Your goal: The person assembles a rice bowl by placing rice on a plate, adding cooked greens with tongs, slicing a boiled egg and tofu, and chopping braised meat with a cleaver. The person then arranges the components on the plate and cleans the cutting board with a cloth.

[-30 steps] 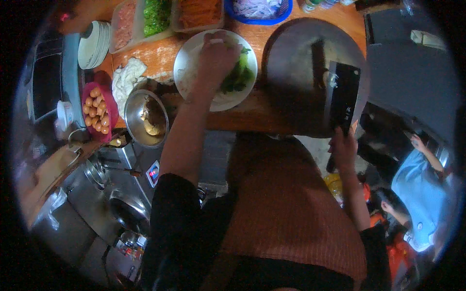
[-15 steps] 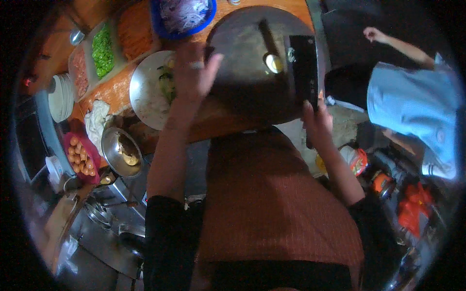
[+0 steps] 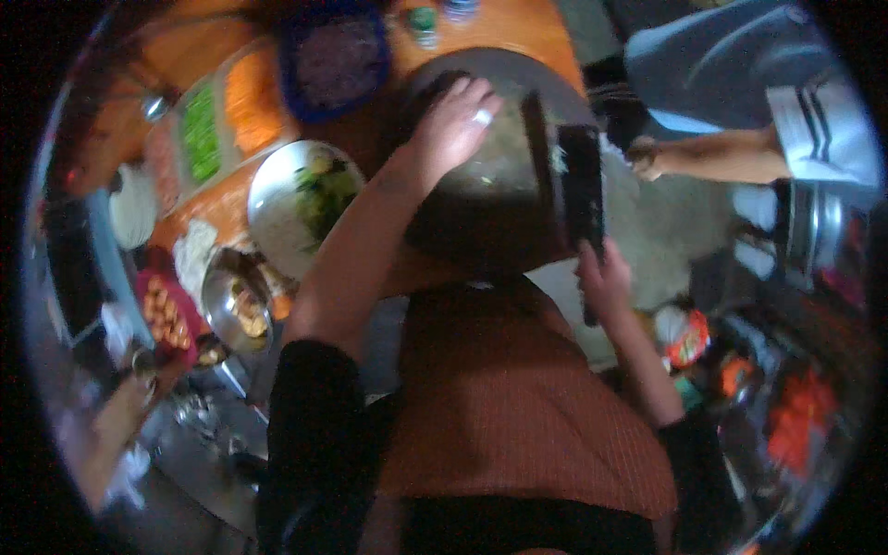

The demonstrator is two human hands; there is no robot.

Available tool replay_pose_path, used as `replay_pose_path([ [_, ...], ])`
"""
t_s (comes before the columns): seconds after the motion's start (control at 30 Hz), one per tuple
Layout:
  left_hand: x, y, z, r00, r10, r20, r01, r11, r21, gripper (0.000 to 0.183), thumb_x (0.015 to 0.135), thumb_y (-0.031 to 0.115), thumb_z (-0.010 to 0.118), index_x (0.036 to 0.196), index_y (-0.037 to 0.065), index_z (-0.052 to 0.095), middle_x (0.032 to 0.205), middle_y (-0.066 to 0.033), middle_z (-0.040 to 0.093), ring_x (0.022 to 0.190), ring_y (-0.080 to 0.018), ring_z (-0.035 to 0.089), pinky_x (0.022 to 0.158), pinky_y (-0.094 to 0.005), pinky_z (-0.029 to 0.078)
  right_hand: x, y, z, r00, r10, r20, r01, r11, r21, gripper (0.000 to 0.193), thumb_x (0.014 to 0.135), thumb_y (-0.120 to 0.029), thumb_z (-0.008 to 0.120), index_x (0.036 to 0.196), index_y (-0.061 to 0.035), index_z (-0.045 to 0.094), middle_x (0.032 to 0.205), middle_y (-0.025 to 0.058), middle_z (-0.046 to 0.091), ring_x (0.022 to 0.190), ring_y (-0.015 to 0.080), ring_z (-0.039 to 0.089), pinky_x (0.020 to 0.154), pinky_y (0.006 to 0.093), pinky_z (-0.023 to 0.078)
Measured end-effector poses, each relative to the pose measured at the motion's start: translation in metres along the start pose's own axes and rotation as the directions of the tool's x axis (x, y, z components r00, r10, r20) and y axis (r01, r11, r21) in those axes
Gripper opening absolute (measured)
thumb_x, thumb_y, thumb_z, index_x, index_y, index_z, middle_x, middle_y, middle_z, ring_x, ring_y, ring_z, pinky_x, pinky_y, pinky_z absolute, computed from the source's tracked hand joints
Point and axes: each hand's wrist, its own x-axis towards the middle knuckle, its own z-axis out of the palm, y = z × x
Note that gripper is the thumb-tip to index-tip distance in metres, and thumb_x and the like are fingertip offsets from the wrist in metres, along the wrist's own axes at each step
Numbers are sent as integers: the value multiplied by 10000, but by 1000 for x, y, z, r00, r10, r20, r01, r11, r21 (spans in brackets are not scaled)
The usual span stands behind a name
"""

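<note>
My right hand (image 3: pixel 606 282) is closed around the handle of a cleaver (image 3: pixel 581 180), whose broad dark blade stands over the right edge of a round chopping board (image 3: pixel 495 217). My left hand (image 3: pixel 455 125), with a ring on one finger, reaches palm down over the board, fingers stretched forward and somewhat blurred. What lies under its fingertips is hidden. A small pale scrap (image 3: pixel 488 178) shows on the board below that hand. Between hand and blade runs a dark strip that I cannot make out. Left of my forearm, a round metal plate (image 3: pixel 273 190) carries green vegetable pieces (image 3: pixel 324 190).
Behind the plate stand trays of orange shreds (image 3: pixel 252 104) and chopped greens (image 3: pixel 200 129), plus a blue basket (image 3: pixel 298 88). A metal bowl (image 3: pixel 217 301) and eggs (image 3: pixel 166 319) are at left. At right, a co-worker's hand (image 3: pixel 645 157) comes close to the cleaver. Another arm is lower left.
My left hand has moved right, from the plate onto the board. The yellowish piece there no longer shows. The co-worker's arm has come nearer the board. The whole view has shifted.
</note>
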Motion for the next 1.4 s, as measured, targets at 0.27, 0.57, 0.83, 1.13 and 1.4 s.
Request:
replay_pose_path([
  [0.27, -21, 47, -52, 905, -335, -263, 362, 930, 62, 494, 828, 228, 650, 1295, 105, 550, 1310, -158, 526, 1199, -397, 498, 1003, -465, 445, 24, 17, -9, 932, -266, 246, 284, 958, -43, 253, 996, -238, 543, 1166, -52, 561, 709, 42, 595, 618, 128, 548, 560, 304, 457],
  [0.57, -386, 58, -282, 38, -972, -233, 991, 67, -117, 338, 837, 67, 679, 1167, 38, 614, 1086, -148, 675, 984, -265, 660, 861, -372, 519, 47, 60, 8, 929, -270, 253, 368, 743, -558, 340, 997, -227, 510, 1279, -41, 470, 1184, 243, 586, 817, 431, 641, 668, 460, 521],
  [0.83, -474, 21, -271, 277, -958, -73, 931, 286, -224, 320, 861, 191, 678, 1123, 11, 644, 1070, -198, 670, 995, -337, 648, 857, -405, 506, 48, 73, 1, 905, -340, 254, 393, 445, -805, 456, 983, -322, 515, 1318, -17, 472, 940, 280, 647, 770, 447, 636, 637, 520, 490],
  [1.13, -410, -12, -219, 60, -961, -271, 871, -82, 484, 593, 813, 512, 661, 1178, 48, 607, 1064, -225, 664, 980, -359, 643, 889, -441, 514, 18, 14, 29, 972, -218, 85, 209, 644, -736, 336, 991, -311, 493, 1134, -11, 546, 821, 283, 642, 782, 491, 614, 647, 550, 467],
  [1.4, -470, -24, -249, 74, -990, 124, 991, 60, -118, 483, 848, 424, 664, 1152, 51, 617, 1123, -234, 651, 1062, -380, 623, 891, -451, 505, 19, 21, 28, 994, -105, 35, 105, 785, -611, 372, 982, -319, 506, 1242, -52, 507, 856, 261, 659, 808, 500, 608, 671, 541, 464],
])
